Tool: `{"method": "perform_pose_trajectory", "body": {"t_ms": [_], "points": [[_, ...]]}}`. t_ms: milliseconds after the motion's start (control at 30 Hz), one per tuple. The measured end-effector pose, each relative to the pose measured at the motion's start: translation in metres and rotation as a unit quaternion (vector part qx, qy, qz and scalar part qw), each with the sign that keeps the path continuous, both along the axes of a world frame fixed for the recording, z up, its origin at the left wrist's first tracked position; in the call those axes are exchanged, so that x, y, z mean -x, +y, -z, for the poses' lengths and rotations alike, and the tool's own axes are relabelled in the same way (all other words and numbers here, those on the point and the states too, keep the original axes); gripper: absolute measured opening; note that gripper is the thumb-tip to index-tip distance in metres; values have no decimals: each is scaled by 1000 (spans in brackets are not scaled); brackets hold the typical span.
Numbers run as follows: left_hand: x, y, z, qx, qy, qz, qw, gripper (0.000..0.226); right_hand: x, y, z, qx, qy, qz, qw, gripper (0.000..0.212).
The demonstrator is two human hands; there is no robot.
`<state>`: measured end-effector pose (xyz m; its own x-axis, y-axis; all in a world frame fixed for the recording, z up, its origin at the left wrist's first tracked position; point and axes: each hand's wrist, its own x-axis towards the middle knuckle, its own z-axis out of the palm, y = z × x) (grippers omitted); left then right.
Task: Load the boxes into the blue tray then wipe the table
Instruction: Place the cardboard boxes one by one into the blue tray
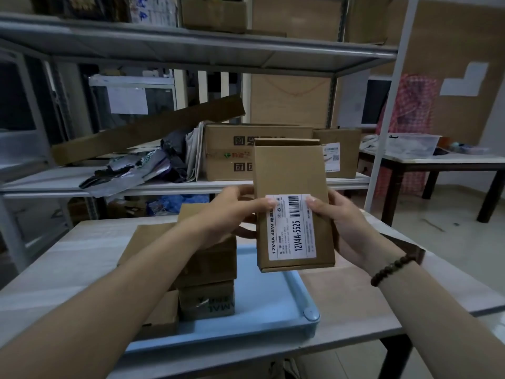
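Both thumbs press on the white printed label at the centre of the frame, the other fingers wrapped behind: the left hand (232, 212) and the right hand (352, 228) together clamp a flat brown cardboard box with a barcode sticker (292, 206), held upright in the air above the right half of the shallow light-blue plastic tray (273, 302). The grip sits low on the box, so its tall upper part could tip as it is lowered. Just left of it, below centre, a stack of brown cardboard boxes (207, 258) already stands in the tray; the left forearm crosses close in front, and a sideways swing might well knock it over. The tray's lower edge lies near the front of the pale wooden table (355, 305), so a hard set-down may shove it toward that edge.
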<state>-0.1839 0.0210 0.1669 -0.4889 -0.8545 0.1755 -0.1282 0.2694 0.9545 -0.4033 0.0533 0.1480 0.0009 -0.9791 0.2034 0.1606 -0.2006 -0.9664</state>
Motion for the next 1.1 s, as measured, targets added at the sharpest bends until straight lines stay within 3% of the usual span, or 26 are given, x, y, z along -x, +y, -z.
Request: {"method": "perform_pose_trajectory", "body": {"t_ms": [167,267,367,467,600,667,767,833,900,1000,1100], "points": [[-1,0,0,-11,22,-11,1000,45,-4,3,-4,21,-8,21,1000,39],[-1,1,-1,6,40,-29,999,46,-2,2,-5,5,-33,90,995,44],[-2,-2,0,64,50,-42,996,44,5,-2,-5,-115,-22,130,985,56],[1,-6,4,146,3,-50,988,46,9,3,0,-211,-29,37,976,68],[6,-7,13,305,-123,-83,941,57,9,8,-1,-199,-58,-4,978,31],[8,-5,14,343,-143,-128,919,66,5,9,1,-196,-79,10,977,23],[9,0,6,220,-70,-170,958,62,-5,6,6,-176,-126,13,976,23],[8,2,-2,80,-8,-145,986,47,-13,1,10,-159,-165,30,973,28],[6,5,-5,-20,-1,-92,996,53,-20,-4,13,-148,-212,46,965,31],[6,11,-7,-46,-5,-74,996,44,-27,-10,15,-158,-241,51,956,24],[8,11,-10,-68,22,-131,989,37,-29,-10,17,-193,-200,49,959,30]]}}
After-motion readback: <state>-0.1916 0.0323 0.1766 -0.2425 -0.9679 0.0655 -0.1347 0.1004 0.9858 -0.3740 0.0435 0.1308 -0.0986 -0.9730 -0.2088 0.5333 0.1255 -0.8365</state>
